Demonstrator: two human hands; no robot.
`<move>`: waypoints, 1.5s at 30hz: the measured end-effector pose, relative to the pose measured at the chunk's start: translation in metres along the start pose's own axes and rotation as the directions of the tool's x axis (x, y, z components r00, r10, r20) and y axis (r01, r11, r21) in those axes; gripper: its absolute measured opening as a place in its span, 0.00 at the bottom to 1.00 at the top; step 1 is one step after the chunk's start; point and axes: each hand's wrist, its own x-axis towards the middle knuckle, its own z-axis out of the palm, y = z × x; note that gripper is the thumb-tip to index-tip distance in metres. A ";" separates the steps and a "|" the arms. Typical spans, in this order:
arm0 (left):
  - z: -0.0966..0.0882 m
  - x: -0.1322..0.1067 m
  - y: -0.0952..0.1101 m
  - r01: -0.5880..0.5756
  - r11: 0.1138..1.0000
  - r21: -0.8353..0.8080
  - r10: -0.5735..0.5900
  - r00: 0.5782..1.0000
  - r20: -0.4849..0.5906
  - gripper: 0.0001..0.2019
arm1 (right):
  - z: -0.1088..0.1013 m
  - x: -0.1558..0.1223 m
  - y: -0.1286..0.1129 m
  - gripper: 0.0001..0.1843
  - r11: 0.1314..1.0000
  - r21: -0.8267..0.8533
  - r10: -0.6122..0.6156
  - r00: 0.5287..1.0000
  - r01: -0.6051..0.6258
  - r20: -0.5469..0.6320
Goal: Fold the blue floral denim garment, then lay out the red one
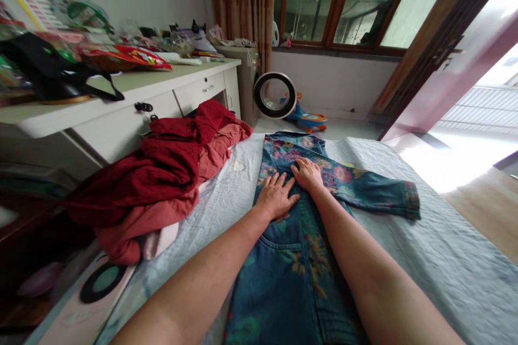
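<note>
A blue denim garment with a floral print [279, 269] lies spread on the bed, running from the near edge toward the far end. One sleeve [376, 191] stretches out to the right; the other sleeve is not plainly seen. My left hand [277, 197] rests flat on the upper part of the denim, fingers spread. Just to its right and slightly farther away, my right hand [307, 174] also presses on the cloth, its fingers extended. Neither hand grips anything. My forearms cover part of the garment's lower half.
Dark red and coral clothes [170, 161] are heaped at the bed's left side, above a pale pink box-like item [87, 302]. A cluttered white desk [162, 86] stands beyond them. Farther back are a washing machine with its round door [275, 95] open and a blue-orange ride-on toy [305, 117].
</note>
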 end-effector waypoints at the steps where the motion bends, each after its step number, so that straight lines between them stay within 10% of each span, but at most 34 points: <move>1: 0.000 0.000 0.000 0.002 1.000 0.000 -0.002 1.000 0.001 0.30 | 0.000 0.000 0.000 0.22 1.000 0.002 0.004 1.000 -0.004 0.000; 18: 0.001 0.002 0.000 0.021 1.000 0.008 -0.021 1.000 0.016 0.29 | -0.009 -0.015 0.001 0.19 0.998 -0.057 0.003 1.000 -0.003 0.003; 45: 0.005 0.002 0.000 0.021 1.000 0.020 -0.021 1.000 -0.008 0.28 | -0.034 -0.079 0.098 0.30 0.957 -0.166 0.268 0.941 -0.237 0.205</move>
